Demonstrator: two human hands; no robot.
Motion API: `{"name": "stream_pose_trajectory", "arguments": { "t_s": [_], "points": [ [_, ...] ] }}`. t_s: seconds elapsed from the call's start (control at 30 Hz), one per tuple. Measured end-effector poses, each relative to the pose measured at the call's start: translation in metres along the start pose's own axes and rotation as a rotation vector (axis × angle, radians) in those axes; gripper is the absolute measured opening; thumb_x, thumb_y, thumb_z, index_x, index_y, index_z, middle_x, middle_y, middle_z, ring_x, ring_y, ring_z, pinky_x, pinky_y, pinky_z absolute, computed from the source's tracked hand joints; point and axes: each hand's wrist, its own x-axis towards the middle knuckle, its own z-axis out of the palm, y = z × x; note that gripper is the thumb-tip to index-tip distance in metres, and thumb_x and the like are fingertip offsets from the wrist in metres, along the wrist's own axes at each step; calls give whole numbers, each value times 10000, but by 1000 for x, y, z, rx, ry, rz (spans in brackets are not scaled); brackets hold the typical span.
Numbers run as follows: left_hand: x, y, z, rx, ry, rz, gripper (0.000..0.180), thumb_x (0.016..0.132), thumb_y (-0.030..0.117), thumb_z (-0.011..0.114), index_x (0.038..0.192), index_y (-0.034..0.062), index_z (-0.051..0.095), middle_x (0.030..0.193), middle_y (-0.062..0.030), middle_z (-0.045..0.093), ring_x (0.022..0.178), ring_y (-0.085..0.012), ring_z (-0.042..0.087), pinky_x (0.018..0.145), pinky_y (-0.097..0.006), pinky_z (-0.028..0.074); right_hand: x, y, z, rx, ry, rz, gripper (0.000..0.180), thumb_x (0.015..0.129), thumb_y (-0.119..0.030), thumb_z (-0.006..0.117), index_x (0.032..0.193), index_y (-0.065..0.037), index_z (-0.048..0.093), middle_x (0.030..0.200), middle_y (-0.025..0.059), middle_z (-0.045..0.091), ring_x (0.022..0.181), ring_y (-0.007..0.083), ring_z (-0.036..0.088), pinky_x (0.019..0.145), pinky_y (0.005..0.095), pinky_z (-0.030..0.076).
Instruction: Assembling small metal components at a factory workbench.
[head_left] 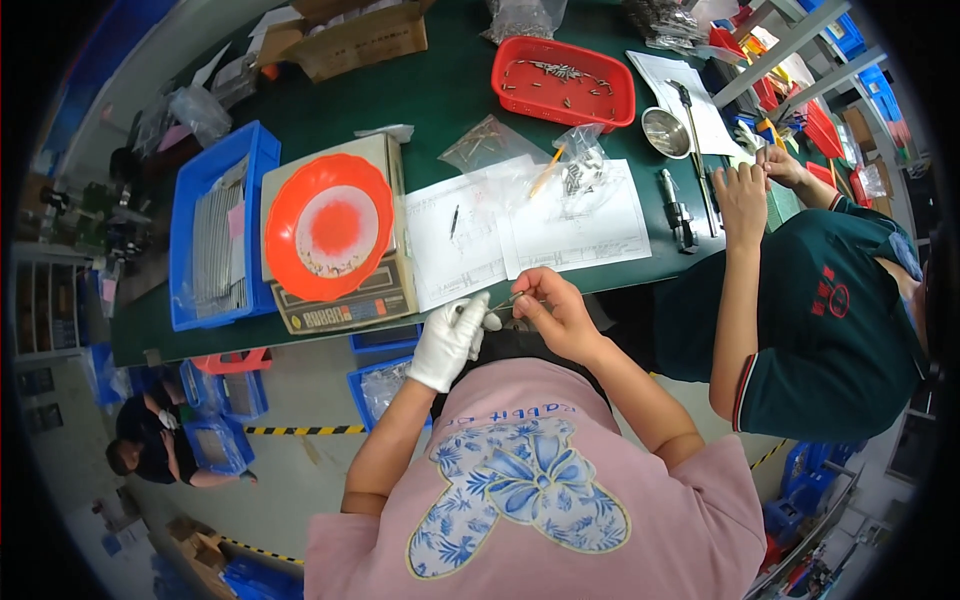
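Observation:
In front of my chest, just off the table's near edge, both my hands are held close together. My left hand (450,342) wears a white glove and is closed with fingers curled; a small dark tip shows at its fingers. My bare right hand (557,315) pinches a small thin metal piece (510,300) between thumb and fingertips, its other end reaching toward the glove. Whether both hands grip the same piece I cannot tell. Beyond them lie printed drawing sheets (580,235) with a dark pen (455,221) and a clear bag of small metal parts (582,178).
An orange-red dish (330,228) rests on a cardboard box (395,290) at left, beside a blue tray (180,270). A red basket (515,105) of metal pins, a steel bowl (667,133) and a caliper (678,212) lie farther off. A co-worker (810,320) works at right.

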Motion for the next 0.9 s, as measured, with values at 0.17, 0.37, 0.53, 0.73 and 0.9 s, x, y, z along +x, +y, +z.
{"name": "stream_pose_trajectory", "arguments": {
  "t_s": [0.17, 0.37, 0.53, 0.73, 0.9],
  "points": [
    [1, 2, 2, 7, 87, -15, 358, 836, 305, 506, 600, 41, 556, 440, 26, 419, 380, -49, 324, 379, -191, 269, 3, -6, 2, -84, -18, -103, 103, 801, -47, 501, 890, 1, 485, 730, 51, 533, 652, 94, 512, 610, 223, 418],
    [-1, -6, 11, 208, 220, 183, 341, 818, 264, 546, 553, 50, 556, 474, 22, 465, 444, -47, 339, 451, -206, 292, 0, -13, -6, -157, -33, 237, 127, 818, -121, 513, 827, 5, 520, 612, 48, 527, 556, 96, 505, 521, 225, 408],
    [-3, 0, 12, 279, 198, 125, 362, 814, 275, 548, 544, 33, 558, 486, -17, 524, 457, -64, 427, 481, -216, 358, -5, -9, -10, -211, -66, 118, 128, 820, -117, 507, 840, 8, 528, 624, 62, 549, 551, 110, 513, 511, 237, 409],
    [-6, 6, 15, 190, 176, 37, 352, 812, 267, 550, 544, 38, 556, 484, -3, 502, 457, -61, 400, 470, -208, 337, -7, -11, -10, -191, 18, -75, 118, 805, -100, 522, 848, 9, 531, 653, 87, 564, 560, 151, 530, 522, 259, 416],
    [-9, 3, 12, 234, 163, 35, 344, 810, 270, 552, 552, 43, 556, 491, -1, 506, 460, -58, 401, 470, -206, 336, -8, -12, -14, -329, -89, 155, 132, 785, -96, 550, 858, 10, 525, 703, 81, 569, 579, 149, 519, 552, 255, 423]
  ]
}}
